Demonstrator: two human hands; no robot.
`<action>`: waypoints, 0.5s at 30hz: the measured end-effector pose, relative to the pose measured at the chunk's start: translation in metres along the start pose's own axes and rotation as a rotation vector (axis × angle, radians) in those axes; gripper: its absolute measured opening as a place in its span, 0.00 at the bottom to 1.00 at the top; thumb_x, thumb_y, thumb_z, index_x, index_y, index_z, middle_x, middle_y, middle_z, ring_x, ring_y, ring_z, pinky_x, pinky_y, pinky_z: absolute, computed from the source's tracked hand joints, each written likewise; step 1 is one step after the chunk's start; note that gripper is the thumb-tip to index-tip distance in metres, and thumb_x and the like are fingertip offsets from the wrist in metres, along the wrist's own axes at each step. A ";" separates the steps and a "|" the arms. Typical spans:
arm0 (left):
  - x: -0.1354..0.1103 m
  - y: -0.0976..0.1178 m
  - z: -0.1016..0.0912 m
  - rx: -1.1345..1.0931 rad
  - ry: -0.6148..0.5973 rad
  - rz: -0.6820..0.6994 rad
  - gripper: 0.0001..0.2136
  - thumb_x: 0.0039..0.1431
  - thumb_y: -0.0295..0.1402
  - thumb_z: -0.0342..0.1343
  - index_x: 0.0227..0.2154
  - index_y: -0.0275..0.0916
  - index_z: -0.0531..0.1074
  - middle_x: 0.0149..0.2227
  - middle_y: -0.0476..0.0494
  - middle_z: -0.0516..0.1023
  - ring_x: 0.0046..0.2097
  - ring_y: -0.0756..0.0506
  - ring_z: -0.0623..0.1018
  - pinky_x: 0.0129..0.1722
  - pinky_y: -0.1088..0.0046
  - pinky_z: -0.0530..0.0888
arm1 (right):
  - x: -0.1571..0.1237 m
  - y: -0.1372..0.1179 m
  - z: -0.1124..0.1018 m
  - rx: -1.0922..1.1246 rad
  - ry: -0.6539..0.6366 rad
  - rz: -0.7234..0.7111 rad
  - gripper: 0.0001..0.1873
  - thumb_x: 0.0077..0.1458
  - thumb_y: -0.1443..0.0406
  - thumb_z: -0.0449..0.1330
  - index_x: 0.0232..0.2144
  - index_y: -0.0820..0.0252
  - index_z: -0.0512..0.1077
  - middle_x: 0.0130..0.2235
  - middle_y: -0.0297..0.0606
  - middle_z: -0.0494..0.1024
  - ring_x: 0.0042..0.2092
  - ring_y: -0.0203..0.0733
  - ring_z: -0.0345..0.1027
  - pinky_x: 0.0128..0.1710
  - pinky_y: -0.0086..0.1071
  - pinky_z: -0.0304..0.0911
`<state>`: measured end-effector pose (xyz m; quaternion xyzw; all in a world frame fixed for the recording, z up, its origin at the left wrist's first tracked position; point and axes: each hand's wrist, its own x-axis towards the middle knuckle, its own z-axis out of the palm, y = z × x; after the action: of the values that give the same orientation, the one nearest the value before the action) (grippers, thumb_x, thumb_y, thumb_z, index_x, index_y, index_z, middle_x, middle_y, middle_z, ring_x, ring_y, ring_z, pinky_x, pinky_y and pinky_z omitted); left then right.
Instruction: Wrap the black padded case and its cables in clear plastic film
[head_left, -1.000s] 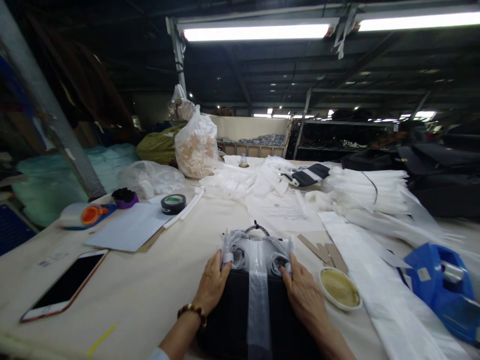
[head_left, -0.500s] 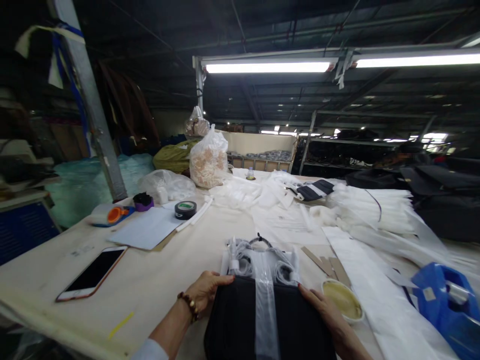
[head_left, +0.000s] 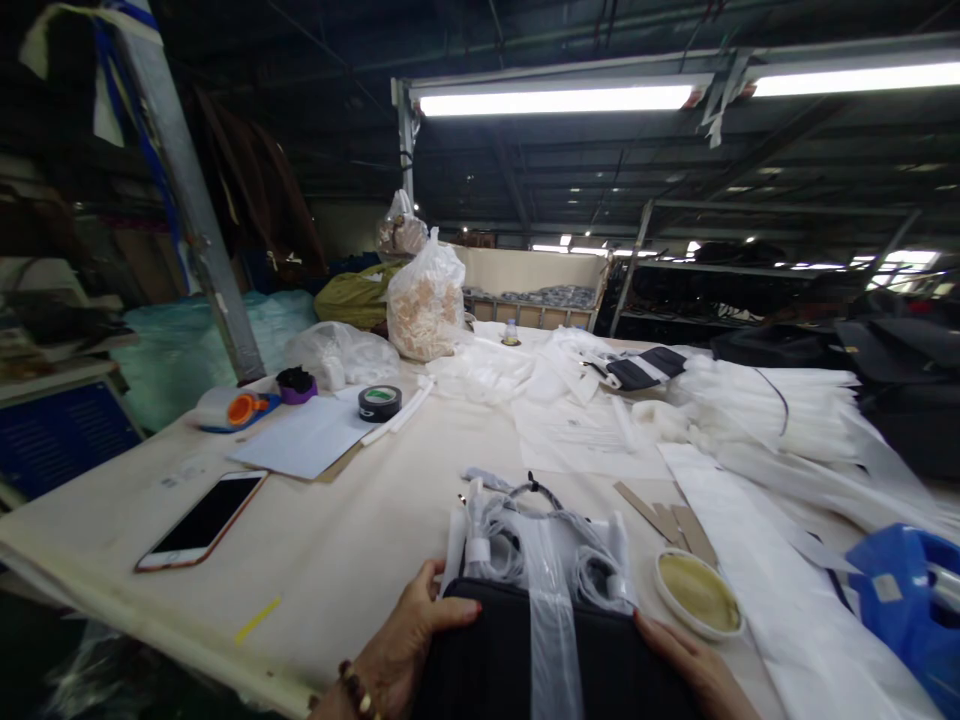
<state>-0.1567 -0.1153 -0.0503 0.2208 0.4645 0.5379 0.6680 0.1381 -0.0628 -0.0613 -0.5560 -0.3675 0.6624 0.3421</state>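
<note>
A black bag [head_left: 484,665] lies at the lower middle of the view, its near end cut off by the frame. Down its front runs a strip of translucent wrap [head_left: 553,640]. Plastic-wrapped straps [head_left: 499,550] are coiled at its far end, beside a dark looped handle [head_left: 540,490] and a small grey tag [head_left: 486,478]. My left hand [head_left: 412,635] grips the left far corner, thumb on top and other fingers partly hidden at the side. Along the right edge my right hand [head_left: 694,665] holds the bag, most of its fingers out of sight.
Right of the bag are a round dish of yellowish stuff [head_left: 699,594], cardboard strips [head_left: 667,518], white sheeting [head_left: 735,530] and a blue container [head_left: 904,590]. On the left lie a phone [head_left: 202,520], paper [head_left: 304,437] and black tape [head_left: 379,403]. A stuffed clear bag [head_left: 426,300] stands behind.
The bag and both hands sit slightly lower and farther right in view. My left thumb now lies across the bag's top edge. The grey tag shows beyond the handle.
</note>
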 end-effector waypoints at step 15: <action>0.047 0.013 -0.035 0.468 0.175 0.169 0.34 0.39 0.58 0.57 0.42 0.35 0.72 0.54 0.37 0.67 0.58 0.35 0.61 0.58 0.60 0.58 | -0.014 -0.017 0.006 -0.251 0.062 -0.191 0.32 0.40 0.47 0.62 0.43 0.62 0.73 0.48 0.42 0.74 0.56 0.57 0.58 0.56 0.44 0.53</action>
<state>-0.1937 -0.0751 -0.0745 0.3601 0.6122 0.4866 0.5088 0.1352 -0.0667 -0.0389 -0.5770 -0.4880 0.5583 0.3423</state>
